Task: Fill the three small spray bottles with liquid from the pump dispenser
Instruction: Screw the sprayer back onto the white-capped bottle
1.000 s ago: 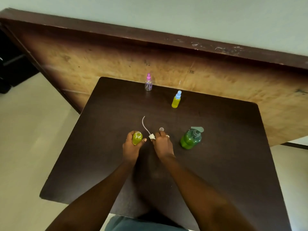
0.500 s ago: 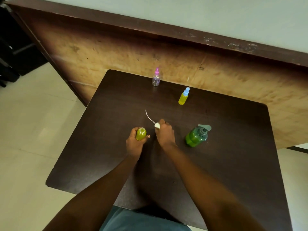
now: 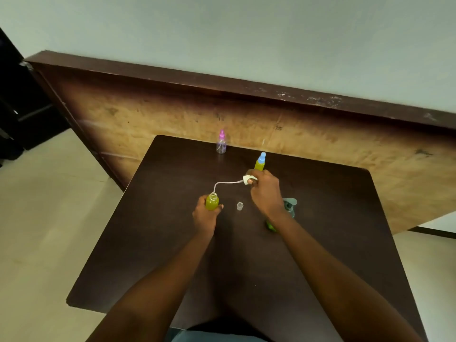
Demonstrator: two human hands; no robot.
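On the dark surface (image 3: 172,255) I see the green pump dispenser (image 3: 289,206), half hidden behind my right forearm. My left grip (image 3: 206,218) curls round an open bottle (image 3: 212,202) of yellow-green liquid. My right grip (image 3: 266,191) pinches a white spray head (image 3: 247,180), whose tube (image 3: 223,183) has its tip at that bottle's mouth. The blue-capped bottle (image 3: 260,162) is just beyond, the pink-capped bottle (image 3: 221,143) is at the far edge, and a clear cap (image 3: 239,206) lies between the grips.

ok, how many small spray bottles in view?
3: pink-capped bottle at the far edge of the table; blue-capped bottle just beyond right hand; uncapped bottle in left hand.
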